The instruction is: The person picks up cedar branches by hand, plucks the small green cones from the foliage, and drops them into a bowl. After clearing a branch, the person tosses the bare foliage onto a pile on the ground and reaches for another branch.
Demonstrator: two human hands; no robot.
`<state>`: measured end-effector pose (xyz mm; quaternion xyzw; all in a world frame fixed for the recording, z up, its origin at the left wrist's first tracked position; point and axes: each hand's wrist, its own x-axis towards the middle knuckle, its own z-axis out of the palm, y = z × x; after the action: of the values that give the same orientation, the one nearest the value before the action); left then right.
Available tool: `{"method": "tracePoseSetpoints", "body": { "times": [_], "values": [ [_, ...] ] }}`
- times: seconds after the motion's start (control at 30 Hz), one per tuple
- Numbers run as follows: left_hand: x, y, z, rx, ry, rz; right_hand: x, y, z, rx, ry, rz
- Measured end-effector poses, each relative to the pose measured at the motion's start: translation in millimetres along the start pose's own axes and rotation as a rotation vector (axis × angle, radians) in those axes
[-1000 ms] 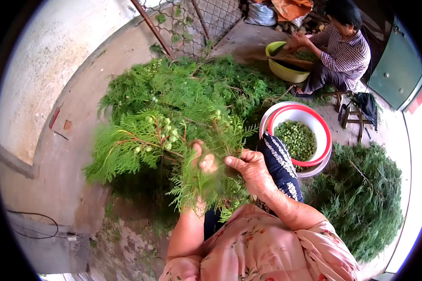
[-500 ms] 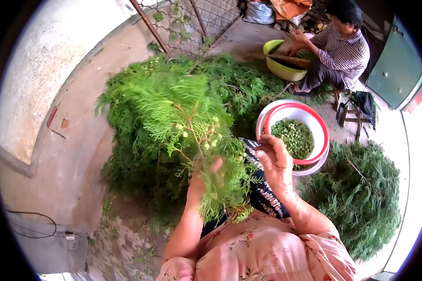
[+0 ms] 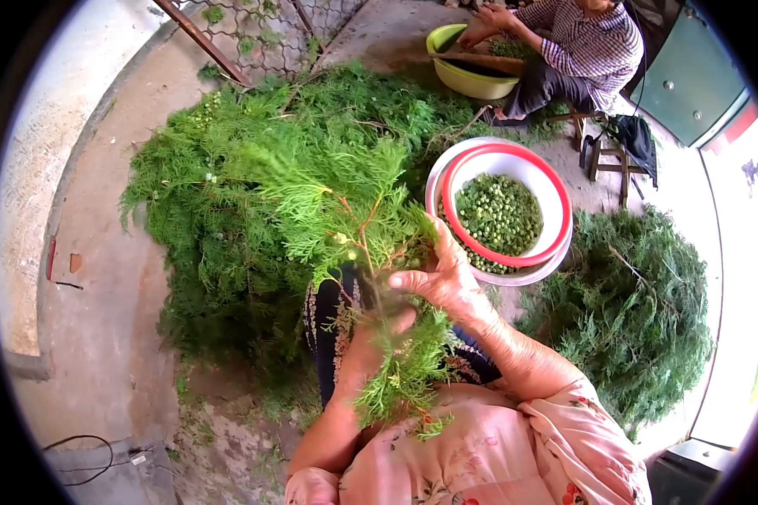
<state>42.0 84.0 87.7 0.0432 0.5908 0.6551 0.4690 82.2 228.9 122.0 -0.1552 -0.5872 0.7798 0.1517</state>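
Gripping the conifer branch point(image 3: 365, 231) by its lower stem, above the lap, the left hand point(image 3: 368, 341) should hold firm but not crush the twigs. The right hand point(image 3: 451, 282) is open, thumb and fingers apart, beside the stem; pinching close to the base of a cone gives better control. The red-rimmed basin point(image 3: 514, 150) is conveniently near, with green cones point(image 3: 499, 215) inside.

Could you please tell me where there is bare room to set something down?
The widest bare patch is the concrete floor, between the pale wall and the large branch pile. A smaller one lies between the wire mesh and the yellow-green tub. It is crowded around the left hand, right hand, sprig and red-rimmed basin.
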Motion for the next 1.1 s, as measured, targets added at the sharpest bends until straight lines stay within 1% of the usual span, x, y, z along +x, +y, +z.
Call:
{"method": "tracePoseSetpoints", "body": {
  "times": [0.07, 0.13, 0.17, 0.2, 0.27, 0.3, 0.33, 0.37, 0.4, 0.47, 0.5, 0.53, 0.57, 0.63, 0.67, 0.7, 0.8, 0.87, 0.9, 0.93, 1.0, 1.1],
  "values": [
    [11.1, -8.7, 1.2, -0.012, -0.021, -0.047, 4.6, -4.0, -7.6, -0.052, -0.051, 0.041],
    [17.5, -6.8, 8.2, -0.034, -0.065, -0.111, 7.3, -0.3, -21.3, -0.229, -0.024, 0.025],
    [21.6, -3.0, 12.7, 0.050, -0.096, -0.103, 7.9, 3.0, -27.7, -0.319, -0.009, 0.017],
    [26.3, 0.6, 17.7, 0.133, -0.129, -0.093, 8.3, 7.3, -32.8, -0.446, 0.052, -0.019],
    [35.2, 4.4, 27.8, 0.184, -0.174, -0.090, 14.5, 20.0, -50.0, -0.489, 0.092, -0.197],
    [39.3, 5.4, 33.2, 0.153, -0.185, -0.102, 17.2, 22.4, -59.3, -0.513, 0.112, -0.286],
    [43.4, 6.8, 38.4, 0.123, -0.195, -0.114, 20.1, 19.7, -68.6, -0.376, 0.083, -0.136],
    [47.6, 9.1, 43.6, 0.095, -0.206, -0.126, 24.1, 21.0, -81.3, -0.406, 0.089, -0.063],
    [48.8, 17.9, 43.0, -0.002, -0.301, -0.156, 24.7, 9.7, -88.7, -0.429, 0.079, -0.083],
    [48.0, 32.7, 67.5, 0.098, -0.289, -0.041, 25.6, -1.3, -103.0, -0.466, 0.085, -0.116],
    [52.6, 33.8, 71.9, 0.057, -0.361, -0.013, 30.1, 4.2, -115.8, -0.436, 0.067, -0.105],
    [57.2, 35.0, 76.3, 0.014, -0.434, 0.012, 34.5, 9.6, -127.3, -0.484, 0.076, -0.104],
    [55.4, 34.2, 80.1, -0.089, -0.421, -0.053, 37.7, 16.0, -137.4, -0.528, 0.084, -0.097],
    [70.7, 2.7, 63.1, -0.264, -0.440, -0.148, 40.1, 21.3, -148.3, -0.485, 0.044, -0.062],
    [74.6, -2.7, 62.6, -0.214, -0.421, -0.163, 41.2, 23.9, -153.6, -0.463, 0.024, -0.044],
    [74.7, 1.2, 68.5, -0.166, -0.401, -0.178, 38.6, 13.4, -154.4, -0.507, -0.021, 0.118],
    [84.7, -22.4, 50.8, -0.239, -0.620, -0.076, 39.6, 15.4, -156.9, -0.690, -0.019, 0.051],
    [88.3, -33.6, 43.7, -0.421, -0.521, -0.189, 42.8, 26.3, -159.4, -0.798, 0.015, -0.023],
    [85.4, -33.4, 44.0, -0.348, -0.478, -0.123, 45.2, 33.8, -161.6, -0.854, 0.033, -0.062],
    [87.4, -38.7, 42.2, -0.380, -0.424, -0.143, 45.9, 45.6, -163.3, -0.954, 0.085, -0.362],
    [98.9, -56.3, 35.6, -0.447, -0.314, -0.178, 46.6, 56.9, -166.9, -0.991, 0.066, -0.361],
    [110.6, -66.2, 25.6, -0.418, -0.375, -0.205, 45.8, 64.1, -164.8, -1.022, 0.092, -0.322]
  ]
}}
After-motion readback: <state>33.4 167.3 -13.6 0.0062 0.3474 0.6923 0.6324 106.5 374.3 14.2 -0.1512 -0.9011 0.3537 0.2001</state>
